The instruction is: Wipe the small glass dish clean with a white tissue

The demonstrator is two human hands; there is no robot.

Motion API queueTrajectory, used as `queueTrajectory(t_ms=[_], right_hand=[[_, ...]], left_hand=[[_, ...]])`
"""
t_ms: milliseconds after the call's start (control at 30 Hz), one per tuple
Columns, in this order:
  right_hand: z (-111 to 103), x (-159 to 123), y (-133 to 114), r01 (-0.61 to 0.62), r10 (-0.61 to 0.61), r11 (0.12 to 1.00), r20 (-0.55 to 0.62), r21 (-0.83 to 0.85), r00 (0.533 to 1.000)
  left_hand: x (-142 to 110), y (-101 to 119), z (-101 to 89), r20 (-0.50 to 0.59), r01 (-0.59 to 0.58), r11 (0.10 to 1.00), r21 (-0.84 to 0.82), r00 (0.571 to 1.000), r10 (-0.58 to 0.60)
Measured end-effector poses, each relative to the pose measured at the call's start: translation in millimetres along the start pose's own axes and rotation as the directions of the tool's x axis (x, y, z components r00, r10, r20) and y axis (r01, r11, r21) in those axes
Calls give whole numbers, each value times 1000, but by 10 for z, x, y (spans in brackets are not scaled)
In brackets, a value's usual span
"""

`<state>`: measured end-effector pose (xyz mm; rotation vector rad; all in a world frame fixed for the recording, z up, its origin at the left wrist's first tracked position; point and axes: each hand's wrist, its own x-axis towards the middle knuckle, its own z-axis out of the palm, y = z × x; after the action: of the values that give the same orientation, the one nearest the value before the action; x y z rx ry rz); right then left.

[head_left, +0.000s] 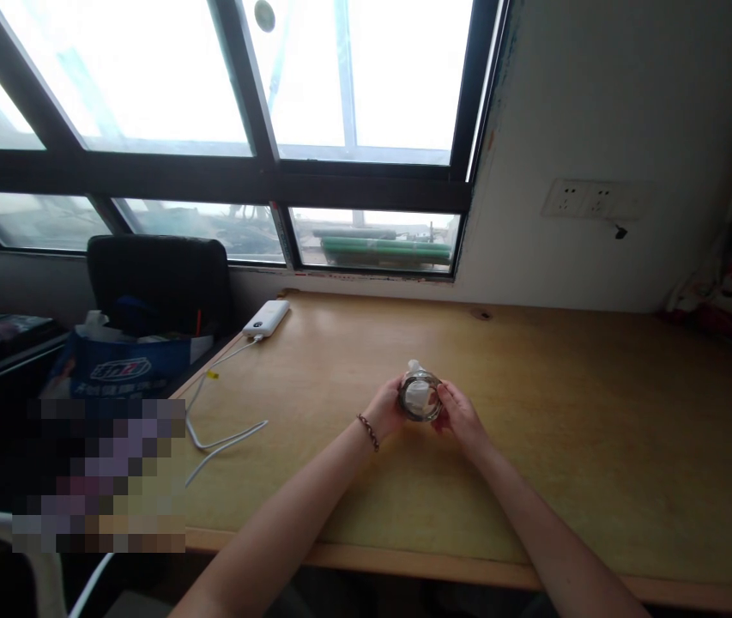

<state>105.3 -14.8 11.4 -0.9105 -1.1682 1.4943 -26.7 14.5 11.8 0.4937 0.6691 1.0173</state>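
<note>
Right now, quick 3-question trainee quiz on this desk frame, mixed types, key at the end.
1. True or false: both hands, left hand and right hand, are on the small glass jar.
2. The white power bank lies where on the wooden desk? A) far-left corner by the window B) beside the right hand C) front edge
3. Fill in: the beaded bracelet is on the ___ wrist.

Key: 1 true; 2 A; 3 left.

Small clear jar (420,397) too small to read; white contents unclear. Fingers (444,396) wrap its sides, grip unclear. Pixelated patch (100,474) hides lower left. Both forearms cut off by the bottom edge.
</note>
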Motion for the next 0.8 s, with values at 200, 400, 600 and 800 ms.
queueTrajectory(t_ms=[200, 400, 600, 800], right_hand=[[2, 3, -71, -111, 140, 922, -50, 371, 989], [-17, 17, -144, -100, 125, 816, -5, 570, 992], [4, -8, -145, -143, 137, 836, 51, 529, 989], [57, -33, 7, -167, 160, 930, 50, 328, 986]], left_hand=[[-100, 35, 65, 168, -144, 985, 99, 978, 126], [-134, -101, 170, 166, -252, 960, 124, 959, 230], [-127, -93, 150, 141, -271, 955, 121, 957, 254], [-35, 20, 79, 0, -290, 956, -32, 957, 290]])
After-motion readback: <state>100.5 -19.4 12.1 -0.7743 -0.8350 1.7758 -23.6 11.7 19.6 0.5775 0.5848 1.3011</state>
